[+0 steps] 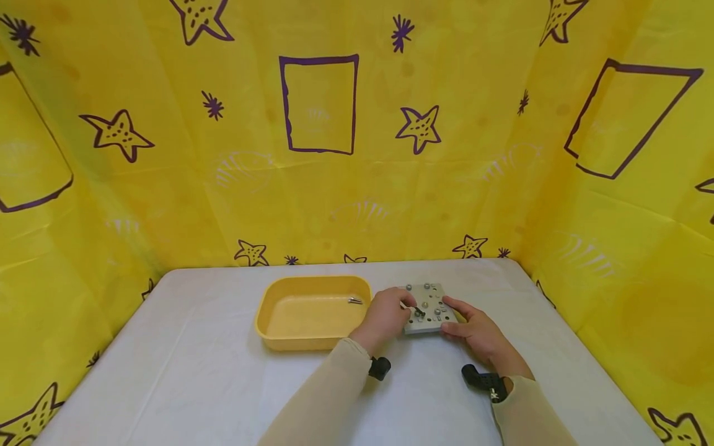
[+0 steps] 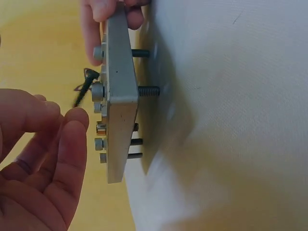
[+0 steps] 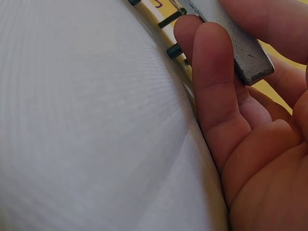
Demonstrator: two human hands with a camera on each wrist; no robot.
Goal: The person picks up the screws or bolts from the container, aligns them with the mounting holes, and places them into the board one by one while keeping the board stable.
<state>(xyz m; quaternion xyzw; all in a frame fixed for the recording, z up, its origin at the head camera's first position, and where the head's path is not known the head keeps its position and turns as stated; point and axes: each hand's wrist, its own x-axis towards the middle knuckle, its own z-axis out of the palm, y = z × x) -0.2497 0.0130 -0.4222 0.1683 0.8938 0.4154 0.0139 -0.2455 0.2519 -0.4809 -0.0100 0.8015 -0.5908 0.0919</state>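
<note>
The metal plate (image 1: 428,308) sits just right of centre in the lower half of the head view, on the white worktop (image 1: 195,371), immediately right of the yellow tray (image 1: 312,313). Several bolts pass through it. In the left wrist view their threaded ends project from the underside toward the cloth, so the plate stands raised on them rather than lying flat.

The right hand (image 1: 480,331) grips the plate's right edge. In the right wrist view its fingers (image 3: 216,82) curl under the plate and the thumb lies over the top face, clamped on the edge. This hold appears intended to steady the plate and keep it from rocking on the bolt ends.

The left hand (image 1: 385,316) works at the plate's left side. Its thumb and forefinger (image 2: 72,130) are brought together at the lower end of a dark screw (image 2: 85,86) standing obliquely off the top face. Whether they pinch it or merely touch it cannot be determined.

One small screw (image 1: 354,301) lies in the tray's upper right corner, kept apart from the plate.
</note>
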